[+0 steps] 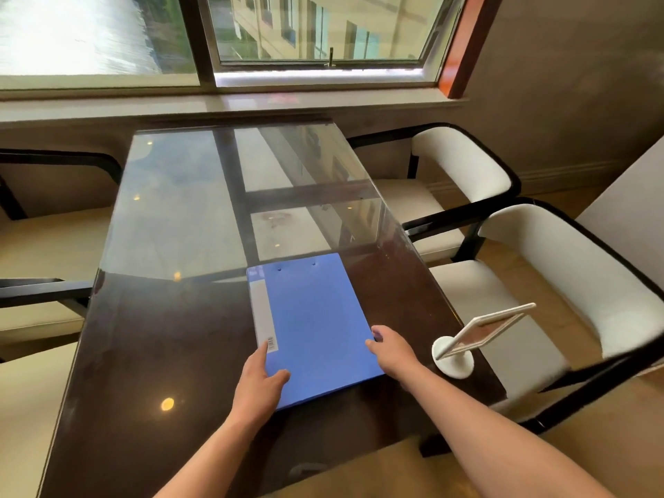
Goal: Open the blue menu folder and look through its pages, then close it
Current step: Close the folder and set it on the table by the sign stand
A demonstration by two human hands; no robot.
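- Currently the left hand (260,381) is laid open on the blue menu folder (316,328), near its spine.
- Fingertips of the right hand (390,348) are curled at its right edge, nothing gripped.
- Closed, the folder is placed flat on the glossy table (161,354), near-right; it is judged light, stiff, likely to slide; best lifted by that free edge.

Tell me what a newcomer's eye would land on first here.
The blue folder lies closed on the near part of the dark glossy table, the left hand on its near-left corner, the right hand at its right edge. A white sign stand sits by the table's right edge.
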